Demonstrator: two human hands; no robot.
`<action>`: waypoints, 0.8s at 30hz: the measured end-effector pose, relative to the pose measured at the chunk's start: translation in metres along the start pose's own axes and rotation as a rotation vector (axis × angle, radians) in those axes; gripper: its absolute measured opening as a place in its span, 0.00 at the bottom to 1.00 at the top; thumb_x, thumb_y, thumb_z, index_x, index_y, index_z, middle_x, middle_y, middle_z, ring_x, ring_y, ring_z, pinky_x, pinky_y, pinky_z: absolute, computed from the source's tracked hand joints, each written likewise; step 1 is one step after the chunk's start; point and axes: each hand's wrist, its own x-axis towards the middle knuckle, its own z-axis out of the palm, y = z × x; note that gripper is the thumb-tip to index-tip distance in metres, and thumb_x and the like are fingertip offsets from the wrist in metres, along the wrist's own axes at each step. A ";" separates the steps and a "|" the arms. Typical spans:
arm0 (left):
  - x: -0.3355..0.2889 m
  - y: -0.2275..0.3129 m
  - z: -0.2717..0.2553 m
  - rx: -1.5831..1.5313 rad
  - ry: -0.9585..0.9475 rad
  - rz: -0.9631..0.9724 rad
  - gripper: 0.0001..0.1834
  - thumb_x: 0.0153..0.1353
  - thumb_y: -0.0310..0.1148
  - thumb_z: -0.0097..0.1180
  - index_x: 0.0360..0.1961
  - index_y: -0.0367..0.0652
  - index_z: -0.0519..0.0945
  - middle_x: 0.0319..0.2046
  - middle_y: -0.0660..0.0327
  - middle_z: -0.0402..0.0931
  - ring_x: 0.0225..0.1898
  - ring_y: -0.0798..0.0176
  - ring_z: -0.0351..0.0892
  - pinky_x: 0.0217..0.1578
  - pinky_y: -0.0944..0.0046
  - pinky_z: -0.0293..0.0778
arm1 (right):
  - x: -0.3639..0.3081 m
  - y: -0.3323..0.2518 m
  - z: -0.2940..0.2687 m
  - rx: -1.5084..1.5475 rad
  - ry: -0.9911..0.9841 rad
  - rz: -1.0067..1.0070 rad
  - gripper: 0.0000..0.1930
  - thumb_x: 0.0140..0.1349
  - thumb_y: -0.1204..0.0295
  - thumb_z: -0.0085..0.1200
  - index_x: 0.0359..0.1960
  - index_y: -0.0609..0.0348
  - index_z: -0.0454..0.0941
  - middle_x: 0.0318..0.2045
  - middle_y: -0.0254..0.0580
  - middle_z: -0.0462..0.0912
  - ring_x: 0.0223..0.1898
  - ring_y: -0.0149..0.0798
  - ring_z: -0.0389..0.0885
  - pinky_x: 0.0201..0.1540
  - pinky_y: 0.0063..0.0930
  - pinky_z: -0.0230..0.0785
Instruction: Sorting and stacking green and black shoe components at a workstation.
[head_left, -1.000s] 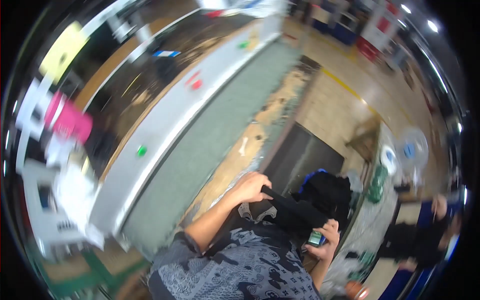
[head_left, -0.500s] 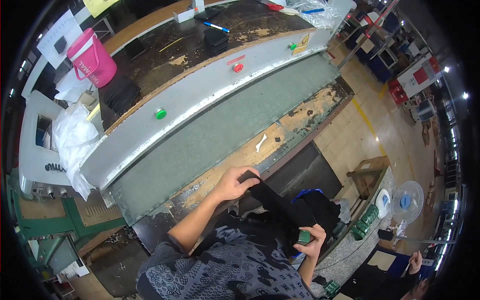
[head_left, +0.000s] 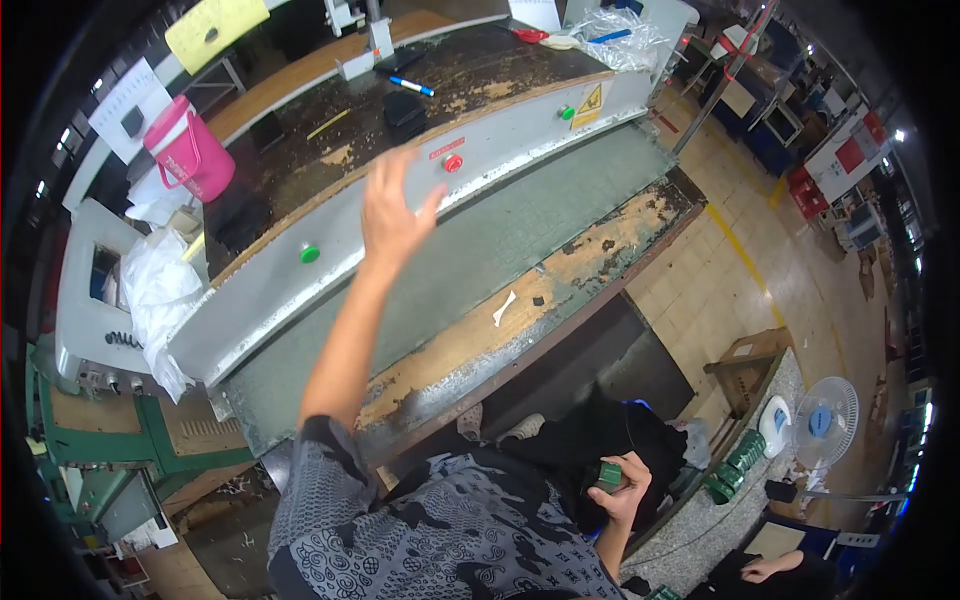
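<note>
My left hand (head_left: 394,212) is raised over the front panel (head_left: 345,220) of the machine, fingers apart and nothing in them. Beyond its fingertips a small stack of black pieces (head_left: 404,114) sits on the worn dark top. Low by my body, my right hand (head_left: 628,488) is closed around a small green block (head_left: 608,476); its exact kind is unclear. Black material (head_left: 590,432) lies beside that hand, over a blue-rimmed container mostly hidden by it. On the front ledge rest a white bone-shaped scrap (head_left: 504,308) and a small dark scrap (head_left: 538,301).
Green buttons (head_left: 309,254) and a red one (head_left: 453,163) line the panel. A pink bucket (head_left: 188,155) and a blue-white pen (head_left: 412,87) stand or lie on top. At right are stacked green pieces (head_left: 735,472), a fan (head_left: 824,420) and another person's hand (head_left: 772,567).
My left hand has let go of the black strip and moved up and forward over the panel, opening. The strip has dropped toward the dark material. My right hand still grips the green block.
</note>
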 end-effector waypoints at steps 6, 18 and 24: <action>0.091 -0.081 0.053 0.476 -0.130 0.080 0.52 0.42 0.42 0.80 0.69 0.51 0.66 0.71 0.45 0.59 0.67 0.36 0.65 0.63 0.46 0.69 | 0.010 0.023 -0.020 -0.114 -0.038 -0.063 0.27 0.33 0.58 0.79 0.32 0.67 0.86 0.22 0.34 0.77 0.27 0.30 0.68 0.35 0.27 0.61; 0.108 -0.076 0.044 0.397 -0.318 -0.051 0.52 0.33 0.45 0.85 0.65 0.51 0.75 0.69 0.53 0.67 0.64 0.46 0.74 0.63 0.51 0.72 | -0.005 0.072 -0.051 0.064 0.201 -0.029 0.27 0.35 0.60 0.78 0.33 0.69 0.86 0.25 0.38 0.80 0.29 0.32 0.77 0.34 0.25 0.67; 0.131 -0.091 0.025 0.298 -0.394 -0.030 0.46 0.36 0.45 0.83 0.61 0.48 0.80 0.63 0.51 0.75 0.64 0.49 0.75 0.66 0.55 0.69 | 0.015 0.080 -0.062 0.072 0.101 -0.043 0.25 0.34 0.60 0.78 0.33 0.66 0.86 0.24 0.36 0.80 0.28 0.32 0.75 0.32 0.26 0.64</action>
